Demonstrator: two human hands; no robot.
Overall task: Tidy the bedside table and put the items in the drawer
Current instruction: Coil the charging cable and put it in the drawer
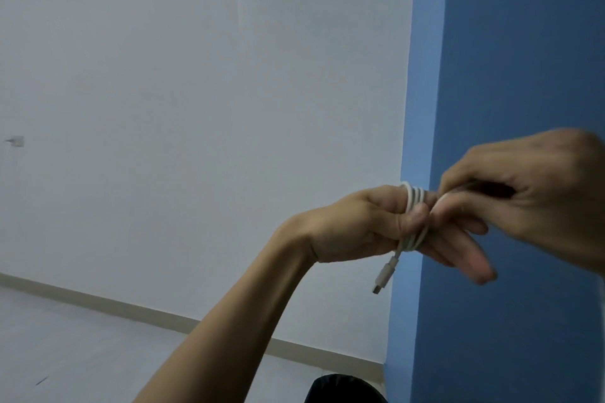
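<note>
- While the left hand (pixel 370 226) has white cable (pixel 414 206) coiled round its fingers, the plug (pixel 383 275) dangles free.
- Right hand (pixel 537 196), blurred, pinches the cable's end beside the wall edge (pixel 402 173).

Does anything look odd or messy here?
Nothing damaged. The white cable is coiled around the left hand, its plug dangling loose below, while the right hand pinches the other end.

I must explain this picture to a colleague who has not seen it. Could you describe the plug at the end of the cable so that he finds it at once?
Start at the edge where the white wall meets the blue wall. There the left hand holds a white cable coiled around its fingers. The plug hangs loose below that hand, the only straight, dangling piece.
</note>
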